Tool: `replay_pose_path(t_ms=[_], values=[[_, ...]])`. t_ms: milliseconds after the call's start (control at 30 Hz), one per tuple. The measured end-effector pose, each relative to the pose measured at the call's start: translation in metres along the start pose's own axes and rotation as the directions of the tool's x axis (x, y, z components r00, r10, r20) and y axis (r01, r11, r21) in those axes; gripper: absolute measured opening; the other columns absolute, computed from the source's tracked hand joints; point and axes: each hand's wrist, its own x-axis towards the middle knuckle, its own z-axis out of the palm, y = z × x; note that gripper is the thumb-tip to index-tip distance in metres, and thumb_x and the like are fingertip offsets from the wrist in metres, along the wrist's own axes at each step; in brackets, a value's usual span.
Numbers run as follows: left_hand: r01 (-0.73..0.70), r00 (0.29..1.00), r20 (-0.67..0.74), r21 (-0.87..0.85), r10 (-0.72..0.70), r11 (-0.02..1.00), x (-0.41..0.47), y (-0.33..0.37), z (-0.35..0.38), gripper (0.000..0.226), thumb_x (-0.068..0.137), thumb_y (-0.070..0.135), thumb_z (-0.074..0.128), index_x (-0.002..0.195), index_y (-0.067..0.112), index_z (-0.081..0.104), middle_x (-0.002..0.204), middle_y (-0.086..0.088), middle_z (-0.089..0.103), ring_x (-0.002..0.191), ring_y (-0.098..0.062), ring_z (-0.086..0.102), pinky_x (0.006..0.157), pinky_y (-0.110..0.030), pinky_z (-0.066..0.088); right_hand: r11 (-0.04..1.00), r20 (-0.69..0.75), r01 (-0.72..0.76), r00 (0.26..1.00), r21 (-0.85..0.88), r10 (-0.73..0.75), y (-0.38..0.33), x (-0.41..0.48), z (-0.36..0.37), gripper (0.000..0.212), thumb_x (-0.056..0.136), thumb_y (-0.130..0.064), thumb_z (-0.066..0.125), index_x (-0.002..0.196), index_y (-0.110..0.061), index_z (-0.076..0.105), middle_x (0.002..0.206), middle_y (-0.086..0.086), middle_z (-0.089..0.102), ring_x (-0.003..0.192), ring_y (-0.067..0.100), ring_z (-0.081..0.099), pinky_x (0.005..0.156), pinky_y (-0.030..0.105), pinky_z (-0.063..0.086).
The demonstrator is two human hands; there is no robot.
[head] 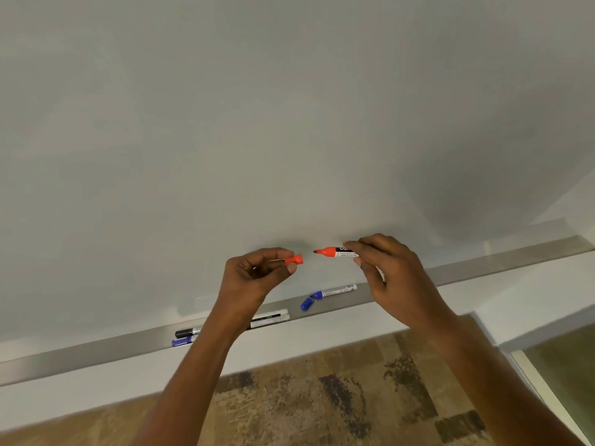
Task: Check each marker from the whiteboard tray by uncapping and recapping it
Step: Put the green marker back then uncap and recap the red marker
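My right hand holds an uncapped orange-red marker, tip pointing left. Its orange-red cap is pinched in my left hand, a short gap away from the tip. Both hands hover in front of the whiteboard, above the metal tray. On the tray lies an uncapped blue marker with its blue cap loose beside it. Further left on the tray, a black-capped marker and a blue-capped marker lie side by side, partly hidden by my left forearm.
The blank whiteboard fills the upper view. Below the tray runs a white wall strip, then a brown patterned carpet. A glass panel or door edge stands at the lower right.
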Motion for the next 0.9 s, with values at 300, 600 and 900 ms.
replay_pose_path(t_ms=[300,600,900], values=[[-0.054,0.998,-0.021,-0.023,0.054,0.998,-0.029,0.014,-0.007,0.022,0.082,0.005,0.08,0.105,0.004,0.078,0.098,-0.012,0.081,0.096,-0.025,0.077,0.082,-0.024,0.059,0.997,0.007,0.064,0.998,-0.042,-0.064,-0.026,-0.011,-0.006,0.037,0.093,-0.011,0.064,0.129,-0.016,0.064,0.113,0.005,0.067,0.099,0.022,0.061,0.084,0.041,0.056],[-0.045,0.999,-0.006,-0.074,0.045,0.996,-0.048,0.018,-0.002,0.024,0.076,0.014,0.084,0.1,0.01,0.081,0.094,-0.012,0.081,0.09,-0.028,0.078,0.08,-0.025,0.061,0.99,0.054,0.127,0.991,-0.057,-0.124,-0.045,-0.016,0.0,0.034,0.093,-0.013,0.064,0.126,-0.019,0.065,0.111,0.0,0.066,0.099,0.018,0.058,0.084,0.04,0.052],[0.096,0.992,-0.054,-0.277,-0.116,0.956,-0.049,0.012,0.007,0.03,0.067,0.025,0.085,0.091,0.007,0.083,0.089,-0.02,0.079,0.079,-0.028,0.079,0.073,-0.028,0.063,0.993,0.026,0.115,0.993,0.01,-0.115,-0.046,-0.016,0.01,0.03,0.094,-0.02,0.064,0.122,-0.012,0.067,0.102,0.002,0.07,0.091,0.018,0.059,0.075,0.043,0.054]])
